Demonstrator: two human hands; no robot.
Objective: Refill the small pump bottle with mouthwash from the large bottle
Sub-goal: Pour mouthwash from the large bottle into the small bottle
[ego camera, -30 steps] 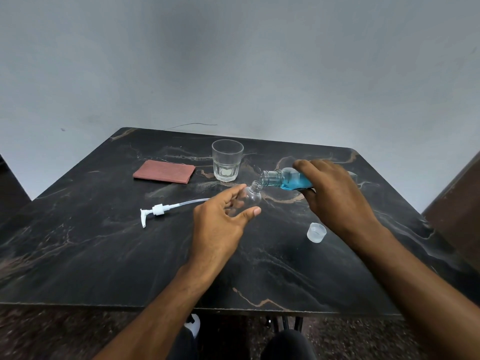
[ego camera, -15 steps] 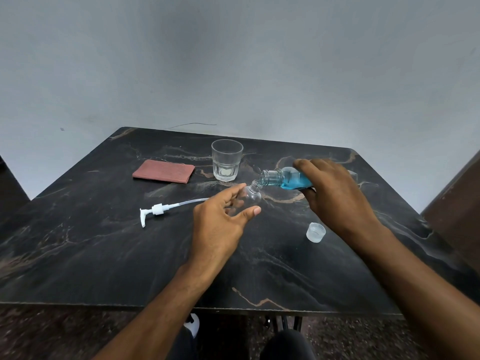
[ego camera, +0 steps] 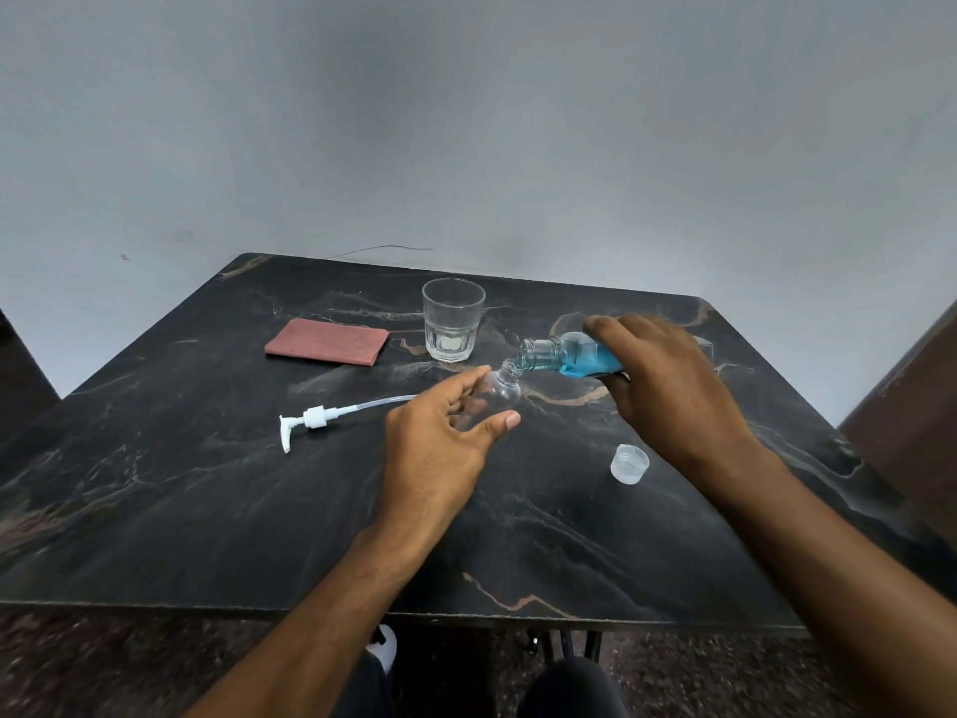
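Head view: left hand grip wraps small clear plastic pump bottle, tilting neck toward source. Right hand grip holds large bottle of blue mouthwash near-horizontal, mouths touching, limiting spill onto dark marble counter.

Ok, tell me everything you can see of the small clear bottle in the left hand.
The small bottle is clear plastic by its look, round-bodied with a short threaded neck, and uncapped; no blue shows inside it. It is tilted, neck up and to the right, above the table. The left hand holds it, fingers behind and thumb in front. The tipped large bottle, held by the right hand, has its mouth at the neck; contact is unclear.
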